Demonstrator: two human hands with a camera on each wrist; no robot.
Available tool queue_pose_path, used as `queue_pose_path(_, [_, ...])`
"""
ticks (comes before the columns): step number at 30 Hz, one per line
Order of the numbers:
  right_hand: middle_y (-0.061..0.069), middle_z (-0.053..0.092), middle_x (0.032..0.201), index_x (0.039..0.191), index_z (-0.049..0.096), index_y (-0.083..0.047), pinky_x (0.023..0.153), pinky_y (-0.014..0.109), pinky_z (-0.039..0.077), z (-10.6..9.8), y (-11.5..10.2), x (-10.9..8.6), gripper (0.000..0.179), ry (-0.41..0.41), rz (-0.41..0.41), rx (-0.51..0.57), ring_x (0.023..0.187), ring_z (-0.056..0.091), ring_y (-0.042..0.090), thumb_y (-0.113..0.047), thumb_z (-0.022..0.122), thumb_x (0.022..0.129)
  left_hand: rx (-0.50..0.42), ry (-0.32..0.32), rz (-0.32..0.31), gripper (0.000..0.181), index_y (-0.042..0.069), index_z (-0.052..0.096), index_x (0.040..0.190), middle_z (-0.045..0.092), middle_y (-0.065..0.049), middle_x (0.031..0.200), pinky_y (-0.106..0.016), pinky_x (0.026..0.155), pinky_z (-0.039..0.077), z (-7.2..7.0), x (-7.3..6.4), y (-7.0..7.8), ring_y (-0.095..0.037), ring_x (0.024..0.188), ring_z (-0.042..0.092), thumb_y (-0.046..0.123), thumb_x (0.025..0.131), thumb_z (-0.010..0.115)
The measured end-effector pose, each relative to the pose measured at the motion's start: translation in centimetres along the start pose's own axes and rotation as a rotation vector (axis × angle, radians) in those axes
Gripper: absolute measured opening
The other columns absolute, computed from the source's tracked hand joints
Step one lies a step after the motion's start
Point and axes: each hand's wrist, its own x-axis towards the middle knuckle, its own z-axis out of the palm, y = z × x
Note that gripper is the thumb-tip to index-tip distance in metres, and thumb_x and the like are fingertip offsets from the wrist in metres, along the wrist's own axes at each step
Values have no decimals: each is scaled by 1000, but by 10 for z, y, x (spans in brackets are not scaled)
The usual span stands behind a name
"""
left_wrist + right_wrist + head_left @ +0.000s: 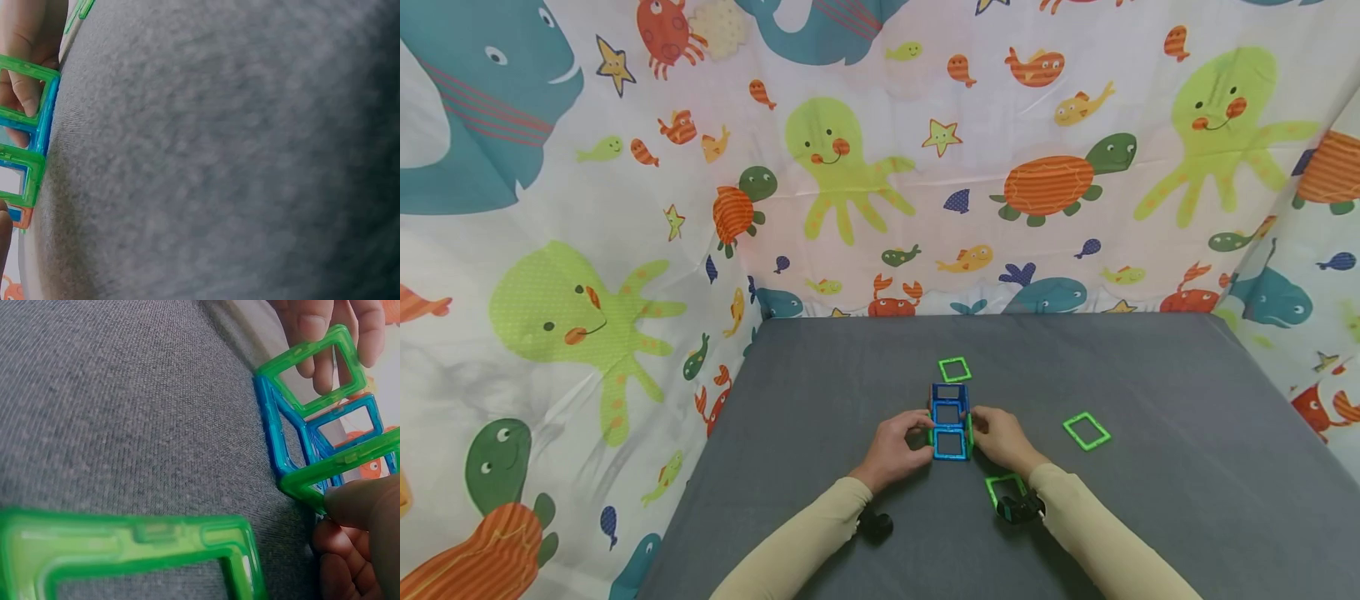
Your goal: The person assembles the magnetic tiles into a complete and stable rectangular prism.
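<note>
Several blue square magnetic tiles (950,444) form the base and back of a small structure on the table. Along its sides stand green magnetic tiles (350,464), and a bit of an orange tile (24,219) shows at the far end. My left hand (895,450) is at the left side, its thumb and fingers around the left green tile (312,403). On the opposite side my right hand (1006,440) pinches the right green tile, thumb pressed on its frame and the other fingers curled below. Its fingertips are partly hidden in the head view.
Loose green square tiles lie around: one behind the structure (955,369), another to the right (1087,432), and a third by the right wrist (992,492). The grey table (835,375) meets a sea-animal printed curtain (865,208) at the back and sides.
</note>
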Motion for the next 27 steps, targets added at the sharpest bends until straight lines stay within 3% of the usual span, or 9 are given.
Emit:
queue_pose_path(11, [9,77,105,117,74,-8,67,33,46,-2,-1,1,25,-11,-1,7,84,66,16,-4,60,96,-18,1,23,32,3,71,116,66,-15,132,-28,96,57,1,1,0,-26,120,66,4,84,75])
queue_pose_path(21, [8,77,104,118,74,-9,72,37,54,-3,-2,2,26,-23,9,13,89,70,19,-4,60,97,-38,9,5,32,3,70,117,66,-12,128,-30,95,58,-1,2,3,-23,110,70,3,85,72])
queue_pose_path(27, [9,77,106,118,74,-9,69,35,51,-5,-3,3,27,-22,11,13,88,70,20,-3,58,97,-25,2,0,32,4,69,118,65,-11,128,-27,94,57,-2,3,4,-23,111,71,5,86,73])
